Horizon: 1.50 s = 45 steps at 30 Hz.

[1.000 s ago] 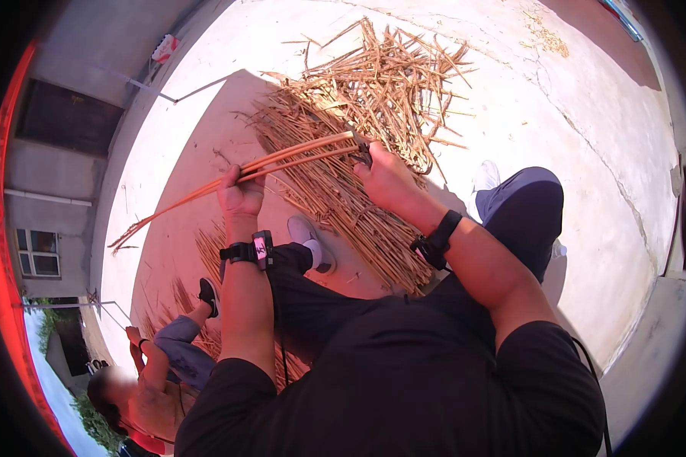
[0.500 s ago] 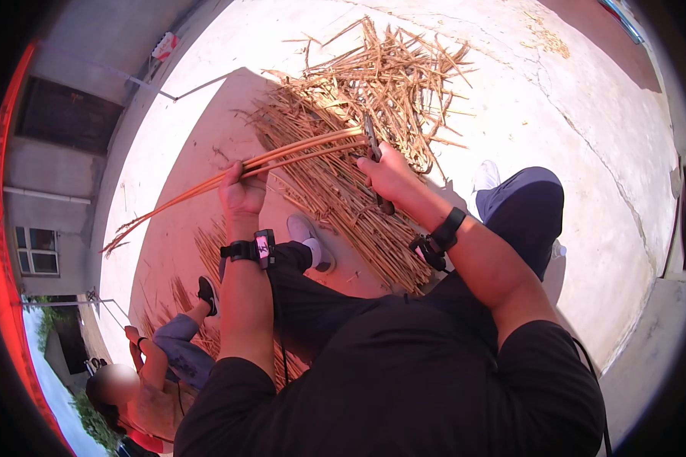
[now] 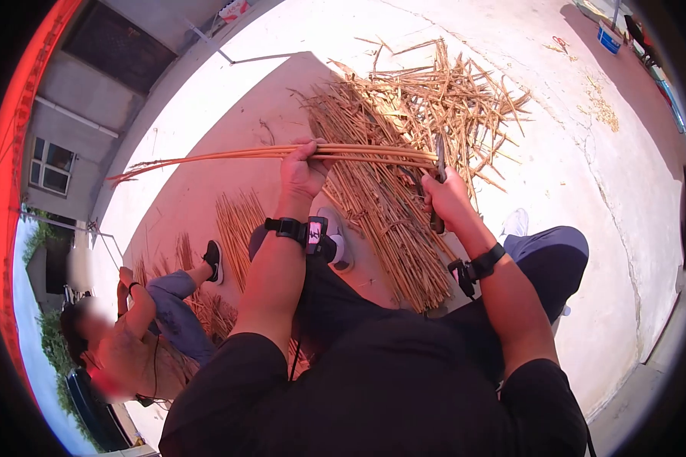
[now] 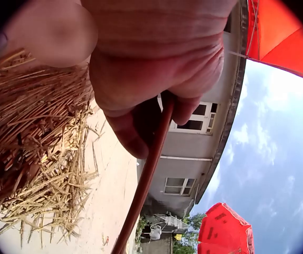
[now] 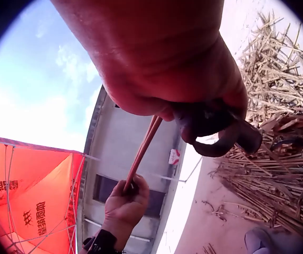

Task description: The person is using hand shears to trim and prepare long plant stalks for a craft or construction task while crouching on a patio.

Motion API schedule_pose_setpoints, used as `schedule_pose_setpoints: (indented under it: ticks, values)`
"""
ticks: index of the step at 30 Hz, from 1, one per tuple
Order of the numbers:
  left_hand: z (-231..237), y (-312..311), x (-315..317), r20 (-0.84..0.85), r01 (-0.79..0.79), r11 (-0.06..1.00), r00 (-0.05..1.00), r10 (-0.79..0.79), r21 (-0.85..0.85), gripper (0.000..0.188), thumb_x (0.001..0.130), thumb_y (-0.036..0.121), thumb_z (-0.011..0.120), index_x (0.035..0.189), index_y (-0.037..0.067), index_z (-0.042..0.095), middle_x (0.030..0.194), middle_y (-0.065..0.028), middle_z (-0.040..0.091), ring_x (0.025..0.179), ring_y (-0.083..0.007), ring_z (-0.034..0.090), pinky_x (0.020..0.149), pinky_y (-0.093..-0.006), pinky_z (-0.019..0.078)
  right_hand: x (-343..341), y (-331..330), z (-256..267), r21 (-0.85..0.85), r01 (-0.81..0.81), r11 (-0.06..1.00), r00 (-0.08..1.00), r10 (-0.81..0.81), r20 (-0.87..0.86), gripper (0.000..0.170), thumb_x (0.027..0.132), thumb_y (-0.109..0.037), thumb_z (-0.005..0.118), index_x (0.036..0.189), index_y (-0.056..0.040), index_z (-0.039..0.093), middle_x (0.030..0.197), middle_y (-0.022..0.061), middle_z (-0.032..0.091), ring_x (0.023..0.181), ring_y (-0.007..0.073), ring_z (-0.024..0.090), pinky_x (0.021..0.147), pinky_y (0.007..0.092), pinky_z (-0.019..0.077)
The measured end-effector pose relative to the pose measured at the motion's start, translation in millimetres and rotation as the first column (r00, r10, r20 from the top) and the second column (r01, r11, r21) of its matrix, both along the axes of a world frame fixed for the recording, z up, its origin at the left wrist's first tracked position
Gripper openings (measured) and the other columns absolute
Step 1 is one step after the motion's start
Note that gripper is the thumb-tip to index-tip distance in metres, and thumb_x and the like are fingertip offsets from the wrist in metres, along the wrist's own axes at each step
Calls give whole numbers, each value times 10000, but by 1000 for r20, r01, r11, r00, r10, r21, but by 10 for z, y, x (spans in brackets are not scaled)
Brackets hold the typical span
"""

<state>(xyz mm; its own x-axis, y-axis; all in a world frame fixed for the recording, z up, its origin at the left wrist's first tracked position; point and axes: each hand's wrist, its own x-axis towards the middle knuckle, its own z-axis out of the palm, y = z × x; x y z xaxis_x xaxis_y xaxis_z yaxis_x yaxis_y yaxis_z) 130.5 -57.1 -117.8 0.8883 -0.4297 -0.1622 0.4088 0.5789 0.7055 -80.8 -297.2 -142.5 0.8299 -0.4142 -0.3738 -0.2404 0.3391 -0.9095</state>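
Several long, thin brown stalks (image 3: 221, 154) lie across the head view, their thin tips out to the left. My left hand (image 3: 303, 174) grips them partway along, thumb and fingers curled round them. In the left wrist view a stalk (image 4: 150, 172) runs down from between the fingers. My right hand (image 3: 451, 199) holds dark pruning shears (image 3: 440, 145) by the handles, the blades upright at the stalks' thick right ends. A curved dark handle (image 5: 217, 148) pokes out below the right hand in the right wrist view.
A big heap of cut stalks (image 3: 385, 206) lies on the concrete ahead, with scattered offcuts (image 3: 465, 91) at its far end. Smaller stalk bundles (image 3: 240, 232) lie to the left, near another seated person (image 3: 141, 331). A blue bucket (image 3: 609, 38) stands far right.
The head view has turned, shifting the scene rightward. The stalks now lie nearly level rather than slanting. The shears' blades, mostly hidden a second ago, now stand upright by the stalk ends.
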Motion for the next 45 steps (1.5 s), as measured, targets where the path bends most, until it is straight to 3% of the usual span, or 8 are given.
schedule_pose_setpoints:
  ticks: [11,13,15,17,19,31,38,45]
  values:
    - [4,-124,-133,207,-181,846,975,86,501,160,803,-119,491,825,27,552,827,-112,638,693,-298,671,636,-400,568,13,-134,-74,6,19,1000,999,-19,-30,113,923,-72,616,897,-85,507,649,16,520,488,128,507,429,313,445]
    - [-187,-8,2,536,-399,522,833,-137,754,135,800,-83,509,820,39,562,818,-109,643,705,-309,655,625,-400,510,20,-92,-94,44,10,999,1000,-10,-6,110,927,-76,625,932,-76,515,688,26,540,516,136,533,449,314,464]
    - [-72,40,-56,693,-627,299,617,-373,719,120,801,-31,539,849,64,596,843,-134,647,767,-353,642,671,-444,492,3,-96,-41,97,11,995,1000,-13,15,118,933,-86,634,968,-69,522,737,37,563,556,147,567,481,313,488]
    - [2,67,-120,756,-775,242,413,-508,585,118,819,28,558,899,80,627,892,-174,638,858,-407,627,713,-480,491,2,-102,13,120,35,992,999,-39,31,129,936,-92,639,991,-66,525,776,44,580,597,157,598,515,314,509]
    - [82,58,-162,613,-760,92,439,-657,643,136,835,47,561,929,90,648,912,-168,645,877,-413,640,721,-496,500,13,-169,-37,92,37,995,998,-41,38,133,933,-88,641,993,-65,525,798,55,596,636,164,620,544,320,523]
    - [131,171,-280,526,-784,92,319,-788,614,89,865,81,581,923,106,644,936,-116,636,825,-385,659,705,-503,521,66,-467,-100,394,322,861,928,-370,50,109,992,-146,620,978,-80,534,770,50,566,576,187,555,484,393,502]
    - [98,223,-332,506,-801,214,126,-853,560,60,844,91,612,871,118,658,910,-79,632,762,-341,664,643,-460,528,91,-592,-74,668,234,706,913,-396,100,348,941,-417,714,977,-114,548,801,81,591,645,235,594,500,373,511]
    - [253,305,-214,536,-784,329,5,-844,527,83,832,52,608,869,107,658,900,-85,635,776,-348,662,654,-448,530,92,-581,-55,643,249,724,921,-383,75,207,938,-232,716,966,-89,568,806,70,568,581,207,566,469,356,497]
